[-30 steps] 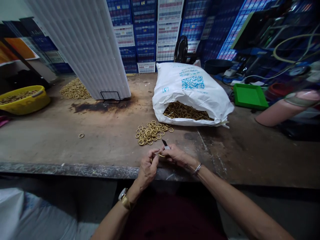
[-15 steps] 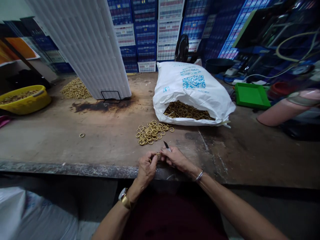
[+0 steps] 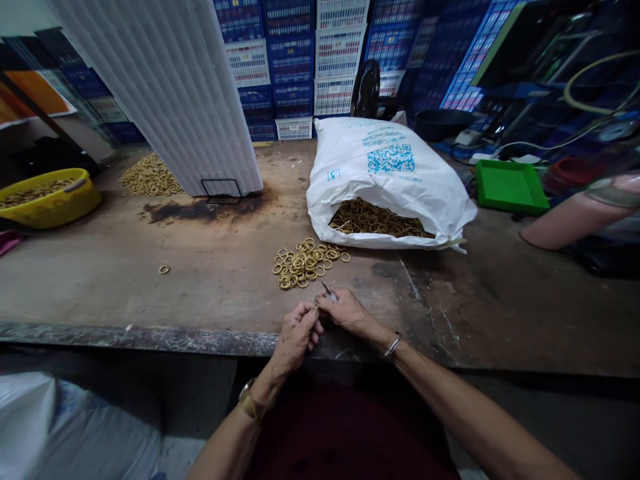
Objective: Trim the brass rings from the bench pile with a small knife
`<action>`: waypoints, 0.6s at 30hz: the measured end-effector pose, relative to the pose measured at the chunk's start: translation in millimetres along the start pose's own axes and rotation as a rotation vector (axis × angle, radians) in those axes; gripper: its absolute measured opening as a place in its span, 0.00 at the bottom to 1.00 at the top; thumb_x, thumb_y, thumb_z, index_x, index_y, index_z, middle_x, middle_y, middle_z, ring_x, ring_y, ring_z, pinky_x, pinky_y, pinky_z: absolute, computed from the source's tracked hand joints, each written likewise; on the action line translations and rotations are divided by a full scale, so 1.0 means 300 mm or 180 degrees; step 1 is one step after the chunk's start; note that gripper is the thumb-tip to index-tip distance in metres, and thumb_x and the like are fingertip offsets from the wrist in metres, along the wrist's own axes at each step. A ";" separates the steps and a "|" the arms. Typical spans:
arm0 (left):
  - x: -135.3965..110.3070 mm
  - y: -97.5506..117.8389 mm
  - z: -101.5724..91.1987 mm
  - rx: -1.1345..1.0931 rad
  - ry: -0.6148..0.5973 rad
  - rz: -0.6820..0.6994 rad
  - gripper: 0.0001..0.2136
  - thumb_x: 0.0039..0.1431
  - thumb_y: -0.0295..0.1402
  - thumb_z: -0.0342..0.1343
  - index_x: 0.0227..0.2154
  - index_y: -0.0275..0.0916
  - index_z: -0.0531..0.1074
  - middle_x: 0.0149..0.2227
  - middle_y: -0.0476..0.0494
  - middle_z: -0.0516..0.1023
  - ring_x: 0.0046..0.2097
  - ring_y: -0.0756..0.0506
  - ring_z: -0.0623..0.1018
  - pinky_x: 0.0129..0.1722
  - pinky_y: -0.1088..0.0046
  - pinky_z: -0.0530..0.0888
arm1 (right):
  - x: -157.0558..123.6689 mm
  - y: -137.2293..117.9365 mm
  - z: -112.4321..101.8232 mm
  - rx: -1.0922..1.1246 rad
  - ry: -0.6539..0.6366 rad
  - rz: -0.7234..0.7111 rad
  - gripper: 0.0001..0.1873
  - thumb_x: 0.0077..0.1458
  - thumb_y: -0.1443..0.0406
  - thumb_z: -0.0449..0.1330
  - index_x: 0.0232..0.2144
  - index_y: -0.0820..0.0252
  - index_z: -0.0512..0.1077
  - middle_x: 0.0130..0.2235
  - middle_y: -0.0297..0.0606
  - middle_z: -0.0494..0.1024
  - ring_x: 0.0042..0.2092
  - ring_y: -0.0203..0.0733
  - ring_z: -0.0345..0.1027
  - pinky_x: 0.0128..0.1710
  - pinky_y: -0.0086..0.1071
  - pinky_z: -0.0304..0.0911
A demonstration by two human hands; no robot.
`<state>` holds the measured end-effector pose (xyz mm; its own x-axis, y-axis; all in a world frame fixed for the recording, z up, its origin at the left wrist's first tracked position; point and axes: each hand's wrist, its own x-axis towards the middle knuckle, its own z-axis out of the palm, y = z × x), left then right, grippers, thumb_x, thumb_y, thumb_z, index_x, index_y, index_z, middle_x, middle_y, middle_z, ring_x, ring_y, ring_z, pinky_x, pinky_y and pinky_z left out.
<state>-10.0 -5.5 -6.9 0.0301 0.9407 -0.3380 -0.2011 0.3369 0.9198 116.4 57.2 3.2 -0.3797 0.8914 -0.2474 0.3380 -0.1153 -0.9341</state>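
My left hand [image 3: 299, 331] is closed in a pinch near the table's front edge, on a brass-coloured ring [image 3: 317, 307] that is mostly hidden by the fingers. Right beside it, my right hand [image 3: 349, 311] grips a craft knife [image 3: 329, 292], whose dark, pointed blade sticks up past the fingers. The fingertips of both hands almost meet. Just beyond them lies a loose pile of similar rings [image 3: 301, 265]. Behind that pile, an open white sack [image 3: 385, 190] rests on its side, with many more rings [image 3: 377, 221] showing in its mouth.
A single ring [image 3: 164, 270] lies on the wooden table [image 3: 100, 287] to the left. Farther back are a ring heap [image 3: 150, 177], a leaning corrugated white sheet stack [image 3: 170, 87] and a yellow basin [image 3: 55, 207]. On the right stand a green tray [image 3: 510, 187] and a pink bottle [image 3: 575, 217].
The left hand has turned, its fingers now covering most of the ring. The knife has shifted slightly left with the right hand. The whole view has moved a little.
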 end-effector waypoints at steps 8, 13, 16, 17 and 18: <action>0.009 -0.011 0.000 -0.0393 -0.0063 0.0061 0.16 0.51 0.46 0.54 0.30 0.37 0.64 0.23 0.53 0.67 0.18 0.57 0.63 0.15 0.83 0.56 | 0.013 0.036 -0.014 -0.0270 0.0284 -0.0240 0.08 0.48 0.63 0.51 0.23 0.61 0.65 0.21 0.30 0.67 0.23 0.32 0.58 0.23 0.25 0.54; 0.021 -0.025 -0.004 -0.0302 0.0061 0.0227 0.16 0.51 0.47 0.54 0.30 0.37 0.64 0.24 0.52 0.68 0.19 0.57 0.64 0.15 0.83 0.58 | -0.009 0.068 -0.016 -0.1302 -0.0222 -0.1024 0.06 0.48 0.69 0.50 0.24 0.60 0.66 0.23 0.31 0.69 0.25 0.33 0.59 0.27 0.25 0.53; 0.027 -0.033 -0.004 -0.0208 0.0131 0.0279 0.17 0.51 0.48 0.53 0.30 0.37 0.64 0.23 0.52 0.68 0.19 0.56 0.63 0.15 0.83 0.59 | -0.019 0.066 -0.011 -0.1699 -0.0275 -0.1117 0.06 0.47 0.71 0.50 0.24 0.59 0.66 0.23 0.32 0.70 0.25 0.33 0.60 0.27 0.25 0.52; 0.027 -0.033 -0.002 -0.0185 0.0151 0.0290 0.18 0.51 0.49 0.53 0.30 0.37 0.64 0.23 0.52 0.68 0.19 0.56 0.63 0.15 0.83 0.59 | -0.019 0.065 -0.010 -0.1775 -0.0259 -0.1112 0.06 0.47 0.71 0.50 0.25 0.59 0.66 0.23 0.33 0.70 0.25 0.34 0.60 0.27 0.25 0.51; 0.028 -0.033 -0.001 -0.0166 0.0168 0.0295 0.18 0.51 0.49 0.53 0.30 0.37 0.64 0.23 0.52 0.68 0.19 0.56 0.63 0.15 0.83 0.59 | -0.018 0.064 -0.009 -0.1831 -0.0256 -0.1104 0.06 0.47 0.71 0.50 0.25 0.59 0.66 0.24 0.33 0.71 0.25 0.34 0.60 0.27 0.25 0.51</action>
<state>-8.1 -1.0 -18.8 -0.0423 0.9638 -0.2632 -0.2513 0.2446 0.9365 127.3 51.4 -12.7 -0.6043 0.7968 0.0029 0.5811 0.4432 -0.6825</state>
